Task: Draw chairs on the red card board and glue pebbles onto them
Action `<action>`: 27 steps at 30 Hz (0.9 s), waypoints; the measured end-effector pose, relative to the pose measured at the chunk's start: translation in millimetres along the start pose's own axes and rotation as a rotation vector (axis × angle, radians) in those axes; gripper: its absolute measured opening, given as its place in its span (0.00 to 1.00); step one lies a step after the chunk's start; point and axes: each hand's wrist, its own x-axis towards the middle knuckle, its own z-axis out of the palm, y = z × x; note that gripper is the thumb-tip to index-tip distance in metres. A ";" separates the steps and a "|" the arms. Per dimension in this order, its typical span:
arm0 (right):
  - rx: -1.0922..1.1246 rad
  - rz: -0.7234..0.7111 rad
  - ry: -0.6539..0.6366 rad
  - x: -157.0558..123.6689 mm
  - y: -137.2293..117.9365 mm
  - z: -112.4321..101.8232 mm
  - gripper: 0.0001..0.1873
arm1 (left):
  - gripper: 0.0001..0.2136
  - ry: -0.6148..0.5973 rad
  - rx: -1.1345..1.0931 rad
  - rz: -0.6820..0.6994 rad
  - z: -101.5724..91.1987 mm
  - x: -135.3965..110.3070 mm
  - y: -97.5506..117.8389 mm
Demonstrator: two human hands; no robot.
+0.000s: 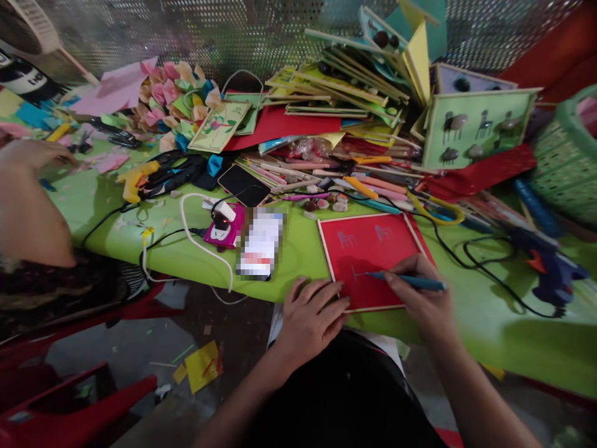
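Observation:
On the green table in front of me lies a red card [373, 261] edged with pale sticks. Two small dark chair-like drawings show near its top, with a few faint lines below them. My right hand [422, 295] grips a blue pen [420, 282], its tip touching the card at those lines. My left hand [314, 317] rests flat at the card's lower left corner, fingers stretched out and slightly apart, holding nothing. Just left of the card lies a lit phone [261, 242], its screen blurred out.
A magenta power strip [228, 227], a dark phone [245, 185], a yellow glue gun [137, 180] and a blue glue gun [555, 267] with its cord lie around. Framed cards [345, 81] are heaped behind loose pens. A green basket [566, 162] stands right; another person's arm [35, 193] is at left.

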 end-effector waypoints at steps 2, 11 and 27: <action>0.002 -0.001 -0.012 0.3 -0.4 -0.8 0.09 | 0.11 0.004 -0.022 -0.006 -0.3 0.6 0.4; -0.025 0.009 -0.064 1.4 5.3 -5.4 0.10 | 0.11 0.003 -0.032 -0.013 0.1 -0.3 0.3; 0.075 0.017 -0.054 -1.1 6.2 -5.5 0.09 | 0.11 0.007 -0.020 -0.007 1.4 -0.3 -0.2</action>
